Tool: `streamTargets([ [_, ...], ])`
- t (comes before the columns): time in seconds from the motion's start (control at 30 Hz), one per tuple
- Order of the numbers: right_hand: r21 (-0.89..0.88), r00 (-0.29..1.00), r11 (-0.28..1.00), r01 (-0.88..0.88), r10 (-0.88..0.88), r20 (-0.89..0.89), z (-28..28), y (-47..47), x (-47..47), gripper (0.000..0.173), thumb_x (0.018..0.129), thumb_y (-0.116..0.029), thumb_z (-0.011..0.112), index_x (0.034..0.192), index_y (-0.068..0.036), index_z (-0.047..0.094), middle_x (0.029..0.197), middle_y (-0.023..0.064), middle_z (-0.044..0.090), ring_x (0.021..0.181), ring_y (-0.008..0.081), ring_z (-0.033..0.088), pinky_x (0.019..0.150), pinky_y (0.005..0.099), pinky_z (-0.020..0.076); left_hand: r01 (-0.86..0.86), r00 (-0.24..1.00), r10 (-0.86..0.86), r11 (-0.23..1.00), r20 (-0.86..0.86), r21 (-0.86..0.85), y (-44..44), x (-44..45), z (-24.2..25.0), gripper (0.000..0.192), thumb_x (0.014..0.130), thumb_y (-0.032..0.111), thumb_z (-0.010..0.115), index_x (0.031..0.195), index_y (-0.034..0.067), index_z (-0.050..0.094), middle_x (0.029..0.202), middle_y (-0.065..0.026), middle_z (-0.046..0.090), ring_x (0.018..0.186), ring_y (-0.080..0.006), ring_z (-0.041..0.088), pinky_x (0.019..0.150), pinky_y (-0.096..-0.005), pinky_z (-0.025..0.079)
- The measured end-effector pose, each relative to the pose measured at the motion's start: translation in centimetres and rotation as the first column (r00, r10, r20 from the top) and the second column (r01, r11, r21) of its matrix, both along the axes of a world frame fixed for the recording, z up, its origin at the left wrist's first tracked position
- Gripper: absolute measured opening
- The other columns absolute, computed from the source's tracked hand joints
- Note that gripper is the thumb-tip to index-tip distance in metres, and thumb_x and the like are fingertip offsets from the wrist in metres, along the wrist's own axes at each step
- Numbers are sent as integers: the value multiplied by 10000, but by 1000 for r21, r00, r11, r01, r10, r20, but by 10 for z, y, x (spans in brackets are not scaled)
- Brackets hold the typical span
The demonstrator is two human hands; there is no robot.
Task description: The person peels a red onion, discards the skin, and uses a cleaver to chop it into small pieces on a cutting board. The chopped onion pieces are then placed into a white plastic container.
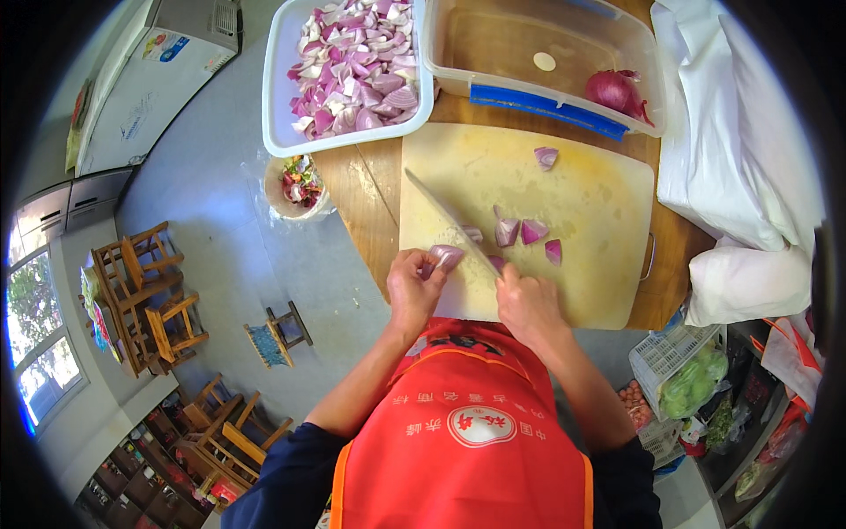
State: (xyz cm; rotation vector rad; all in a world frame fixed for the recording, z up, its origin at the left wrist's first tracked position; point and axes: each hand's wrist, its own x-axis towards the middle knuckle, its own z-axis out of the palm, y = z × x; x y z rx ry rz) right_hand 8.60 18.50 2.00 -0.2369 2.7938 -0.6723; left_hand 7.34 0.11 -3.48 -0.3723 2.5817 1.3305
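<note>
My left hand (415, 285) pinches a wedge of red onion (447, 255) over the near left part of a pale plastic cutting board (595, 198). In my right hand (531, 299) is the handle of a kitchen knife (444, 215), its blade slanting away to the left across the board. Beyond the blade lie several loose onion pieces (534, 231), and one more piece (546, 158) rests near the board's far edge. Part of another piece shows beside the blade, partly hidden by it.
A white-rimmed tub (282, 125) heaped with cut red onion stands at the far left. Beside it, a clear plastic box (502, 49) holds a whole red onion (615, 93). White cloth (720, 132) borders the wooden table (360, 192) on the right. A scrap bin (277, 192) stands on the floor.
</note>
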Motion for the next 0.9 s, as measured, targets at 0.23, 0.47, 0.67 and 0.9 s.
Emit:
streamTargets([
  [0.23, -70, 998, 998, -5, 9, 66, 28, -7, 23, 87, 799, -73, 567, 766, -21, 505, 572, 166, 604, 541, 321, 634, 496, 433, 492, -49, 999, 49, 999, -15, 4, 5, 5, -5, 125, 718, 57, 726, 778, 1, 632, 835, -71, 557, 682, -142, 560, 615, -283, 496],
  [0.47, 11, 997, 999, -43, 42, 71, 3, -31, 13, 66, 738, -35, 568, 773, -8, 520, 569, 175, 610, 528, 339, 636, 506, 440, 510, -94, 995, 92, 991, 31, 96, 1, 11, -15, 100, 731, 29, 706, 778, -7, 625, 854, -78, 567, 711, -145, 585, 628, -283, 502],
  [0.67, 17, 996, 999, -28, 27, 84, -15, -13, -6, 147, 836, -138, 589, 828, -4, 526, 531, 182, 570, 519, 373, 601, 506, 470, 472, 110, 973, -92, 991, -212, 77, -8, 9, -10, 156, 737, -18, 694, 889, 16, 697, 978, -109, 605, 856, -194, 610, 703, -282, 508],
  [0.9, -10, 991, 993, -118, 119, 63, 27, -2, 7, 128, 849, -136, 569, 823, -17, 527, 543, 184, 581, 514, 364, 605, 502, 472, 464, 145, 956, -122, 987, -267, 67, -12, 1, -14, 136, 734, -48, 672, 845, 30, 668, 917, -120, 577, 860, -269, 584, 728, -336, 487],
])
